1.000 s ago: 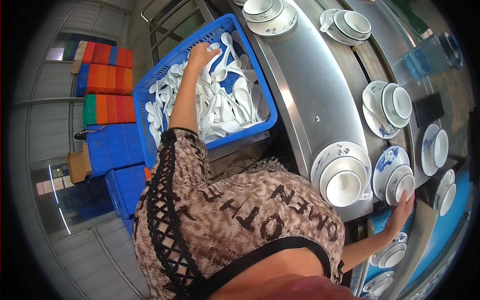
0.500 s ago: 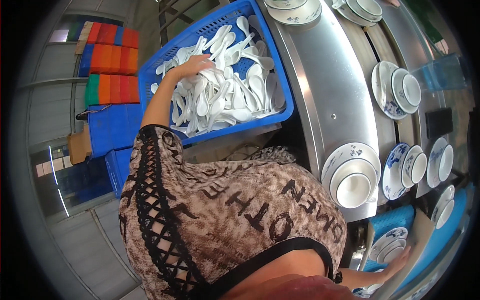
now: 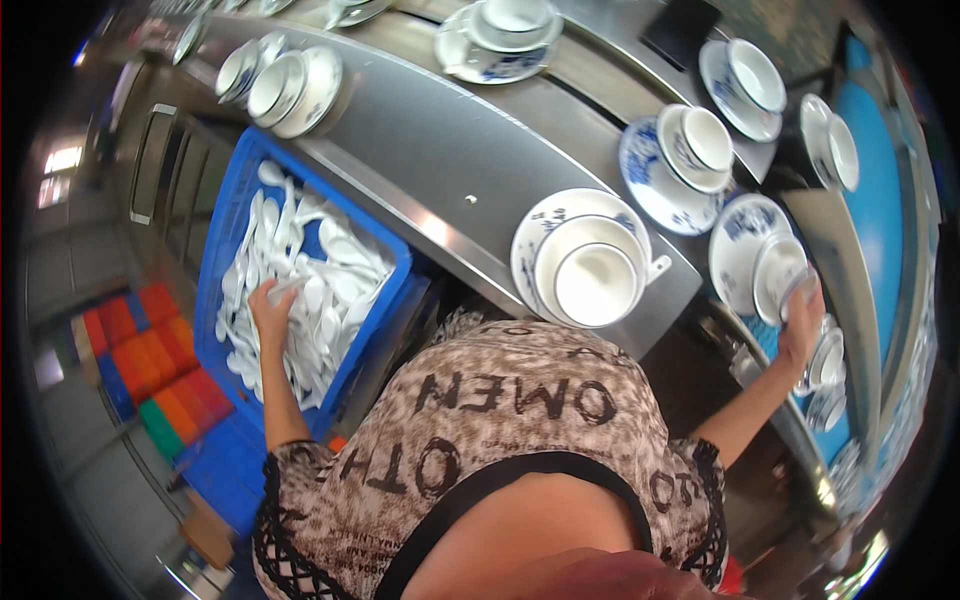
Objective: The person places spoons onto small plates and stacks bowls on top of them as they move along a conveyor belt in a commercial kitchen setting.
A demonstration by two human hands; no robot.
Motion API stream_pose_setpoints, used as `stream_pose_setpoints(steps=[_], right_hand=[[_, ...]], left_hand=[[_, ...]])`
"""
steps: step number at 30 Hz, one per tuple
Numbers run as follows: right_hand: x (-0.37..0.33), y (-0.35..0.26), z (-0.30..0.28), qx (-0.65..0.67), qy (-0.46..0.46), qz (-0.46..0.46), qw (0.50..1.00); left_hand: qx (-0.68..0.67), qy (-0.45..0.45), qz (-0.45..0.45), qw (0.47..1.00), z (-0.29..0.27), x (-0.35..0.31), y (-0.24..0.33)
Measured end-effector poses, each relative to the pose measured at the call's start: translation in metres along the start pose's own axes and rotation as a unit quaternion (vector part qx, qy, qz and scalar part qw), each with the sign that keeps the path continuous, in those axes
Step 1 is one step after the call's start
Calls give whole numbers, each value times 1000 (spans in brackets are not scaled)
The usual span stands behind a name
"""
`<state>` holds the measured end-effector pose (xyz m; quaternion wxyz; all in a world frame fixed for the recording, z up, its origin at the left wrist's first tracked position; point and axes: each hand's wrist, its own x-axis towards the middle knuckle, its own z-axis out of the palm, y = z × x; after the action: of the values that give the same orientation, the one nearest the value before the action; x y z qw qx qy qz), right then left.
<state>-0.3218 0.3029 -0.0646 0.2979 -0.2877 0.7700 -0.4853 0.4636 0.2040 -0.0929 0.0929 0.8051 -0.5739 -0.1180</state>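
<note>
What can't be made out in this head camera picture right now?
Head view, spoons: their number, since they overlap in the basket.
Head view, left hand: what it grips, if anything, blurred among spoons.
Head view, bowl at right: the part the right hand covers.
Head view, dishes at top: cut off by the edge.

1. Looks like a commercial tableware-handling workshop or large dish room.
2. Shown by a long, curved stainless-steel counter (image 3: 420, 130) lined with repeated sets of nested white porcelain bowls (image 3: 595, 285) and round white plates with blue patterns (image 3: 650, 180).
3. Also shown by a smooth blue belt-like strip (image 3: 865, 230) beside pale rails.
4. Backed by a rectangular blue plastic basket (image 3: 378, 325) heaped with white ceramic spoons (image 3: 320, 290).
5. Stocked with stacked red, orange and green plastic crates (image 3: 150, 355).
</note>
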Motion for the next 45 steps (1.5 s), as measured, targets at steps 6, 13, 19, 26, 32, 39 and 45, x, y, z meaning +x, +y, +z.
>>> stream_pose_setpoints(steps=[6, 13, 19, 26, 32, 39, 45], right_hand=[[14, -30, 69, -41, 4, -12, 999], [23, -50, 95, -91, -4, -36, 995], [18, -44, 101, -78, -44, -8, 996], [6, -74, 119, -82, -143, -48, 985], [-2, -91, 74, -249, 52, -181, 950], [1, -23, -46, -387, 149, -102, 904], [11, -15, -48, -453, 117, -16, 884]], left_hand=[[71, 50, 15, 996, 0, 17, 30], [64, 209, 53, 974, -33, 69, 18], [-120, 172, 101, 973, -58, 103, 125], [-158, -260, 335, 892, 6, 95, 340], [-221, -268, 361, 865, 63, 118, 399], [-311, -278, 223, 881, 59, 124, 374], [-309, -228, 199, 902, 58, 123, 382]])
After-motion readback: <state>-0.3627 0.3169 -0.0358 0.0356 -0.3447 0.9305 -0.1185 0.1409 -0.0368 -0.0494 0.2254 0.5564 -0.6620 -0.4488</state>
